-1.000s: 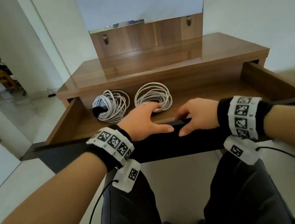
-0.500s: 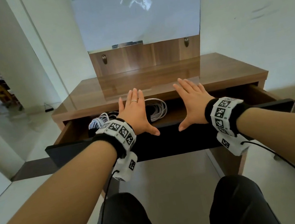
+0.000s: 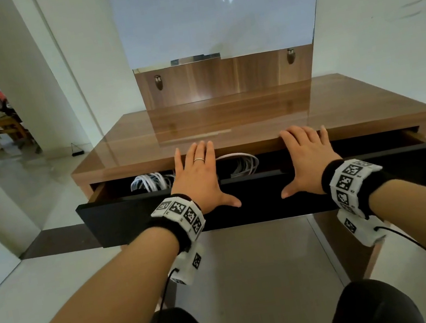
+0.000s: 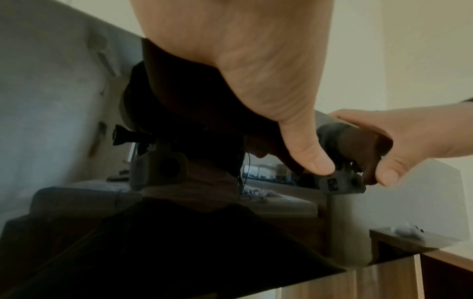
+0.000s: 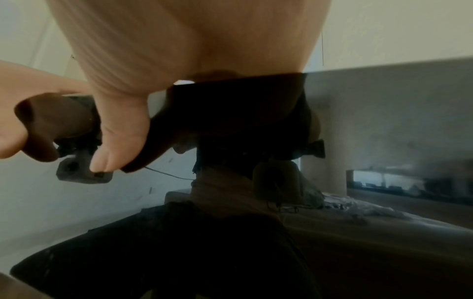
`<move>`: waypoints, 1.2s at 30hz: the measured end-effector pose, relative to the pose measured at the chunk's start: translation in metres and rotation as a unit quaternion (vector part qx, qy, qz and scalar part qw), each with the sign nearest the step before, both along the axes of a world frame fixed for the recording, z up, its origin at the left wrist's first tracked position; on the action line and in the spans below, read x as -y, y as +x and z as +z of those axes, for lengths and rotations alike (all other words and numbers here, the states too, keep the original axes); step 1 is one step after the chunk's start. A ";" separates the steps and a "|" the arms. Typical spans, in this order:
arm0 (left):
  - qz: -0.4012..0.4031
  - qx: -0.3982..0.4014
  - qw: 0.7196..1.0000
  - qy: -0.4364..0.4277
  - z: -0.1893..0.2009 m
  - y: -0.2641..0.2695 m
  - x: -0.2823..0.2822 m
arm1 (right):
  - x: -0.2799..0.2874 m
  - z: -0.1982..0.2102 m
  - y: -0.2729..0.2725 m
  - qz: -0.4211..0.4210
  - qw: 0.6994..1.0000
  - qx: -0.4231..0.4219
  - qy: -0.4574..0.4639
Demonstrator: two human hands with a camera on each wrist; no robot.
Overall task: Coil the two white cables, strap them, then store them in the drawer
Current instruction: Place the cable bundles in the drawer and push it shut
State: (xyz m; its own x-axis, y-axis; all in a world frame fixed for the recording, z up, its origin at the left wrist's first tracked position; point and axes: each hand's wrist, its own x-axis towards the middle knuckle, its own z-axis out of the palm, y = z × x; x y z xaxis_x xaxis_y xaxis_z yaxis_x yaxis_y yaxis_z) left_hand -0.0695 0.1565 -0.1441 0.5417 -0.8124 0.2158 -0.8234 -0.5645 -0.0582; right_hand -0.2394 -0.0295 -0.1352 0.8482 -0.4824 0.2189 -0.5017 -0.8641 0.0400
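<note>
Mostly done: the desk [image 3: 337, 101] stood against the wall with its drawer [image 3: 268, 194] only partly out, black front facing the person. Both white coils sat inside it, the left coil [image 3: 150, 181] near the left end and the right coil [image 3: 240, 163] closer to the middle, each half hidden under the desktop lip. Whether straps were on them could not be told from this angle.

The left hand [image 3: 201, 180] and right hand [image 3: 309, 162] lay flat on the drawer front's top edge, well apart, fingers straight and reaching toward the desktop edge, thumbs hanging down the black face. Neither gripped anything. Both wrist views showed only palms and thumbs against the glossy front, so finger contact past the edge could not be confirmed there.

Judged step: pushing the drawer shut, the last bit of the task.

Risks, biggest first:
- Fingertips [image 3: 203, 146] sat right at the gap between drawer front and desktop; if the push went on with fingers that far forward they could be pinched.
- The right coil rose close to the underside of the desktop; a loose loop could snag on the lip and jam the drawer or drag the coil apart.
- Uneven pressure from two hands could skew the wide drawer on its runners.
- A hard shove could slide the coils to the back and tangle them.
</note>
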 end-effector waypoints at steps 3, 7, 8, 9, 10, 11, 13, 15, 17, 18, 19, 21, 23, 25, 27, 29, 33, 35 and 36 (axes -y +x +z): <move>-0.011 0.011 1.000 -0.002 -0.003 0.006 0.006 | 0.006 -0.003 0.005 0.006 1.000 0.013 -0.012; -0.066 0.054 0.995 -0.044 -0.007 0.007 0.000 | 0.007 -0.004 0.002 0.049 0.998 0.044 0.017; -0.092 0.064 0.991 -0.070 -0.010 0.006 -0.005 | 0.008 -0.003 -0.001 0.063 0.996 0.052 0.036; -0.119 0.071 0.986 -0.092 -0.010 0.005 -0.008 | 0.009 -0.003 -0.004 0.077 0.994 0.054 0.050; -0.137 0.073 0.983 -0.095 -0.010 0.003 -0.011 | 0.009 -0.002 -0.006 0.090 0.993 0.047 0.057; -0.145 0.064 0.984 -0.079 -0.010 0.003 -0.014 | 0.009 0.000 -0.008 0.096 0.993 0.033 0.056; -0.145 0.013 0.988 -0.043 -0.006 0.002 -0.018 | 0.008 0.000 -0.011 0.096 0.993 0.009 0.061; -0.139 -0.052 0.988 -0.041 -0.002 0.001 -0.023 | 0.004 -0.001 -0.016 0.096 0.993 0.002 0.069; -0.141 -0.097 0.984 -0.039 0.003 -0.005 -0.031 | -0.004 0.001 -0.026 0.100 0.992 0.001 0.071; -0.143 -0.122 0.982 -0.036 0.003 -0.008 -0.037 | -0.008 0.004 -0.031 0.102 0.992 -0.005 0.074; -0.149 -0.152 0.977 -0.035 0.004 -0.011 -0.042 | -0.012 0.007 -0.036 0.104 0.991 -0.018 0.077; -0.154 -0.215 0.963 -0.060 0.009 -0.015 -0.054 | -0.023 0.017 -0.042 0.108 0.989 -0.073 0.076; -0.111 -0.251 0.956 -0.103 0.017 -0.013 -0.066 | -0.034 0.028 -0.042 0.107 0.982 -0.116 0.106; -0.037 -0.199 0.975 -0.092 0.030 -0.004 -0.080 | -0.047 0.039 -0.036 0.133 0.966 -0.066 0.211; 0.051 -0.108 0.993 -0.022 0.042 0.006 -0.095 | -0.059 0.046 -0.023 0.172 0.942 0.016 0.286; 0.114 -0.057 0.991 0.047 0.049 0.013 -0.106 | -0.071 0.053 -0.006 0.182 0.923 0.035 0.337; 0.132 -0.105 0.979 0.114 0.055 0.019 -0.114 | -0.084 0.060 0.029 0.127 0.840 -0.079 0.521; 0.116 -0.173 0.970 0.123 0.059 0.021 -0.116 | -0.079 0.062 0.041 0.073 0.799 -0.075 0.592; 0.104 -0.206 0.964 0.129 0.062 0.021 -0.117 | -0.075 0.062 0.045 0.049 0.787 -0.066 0.612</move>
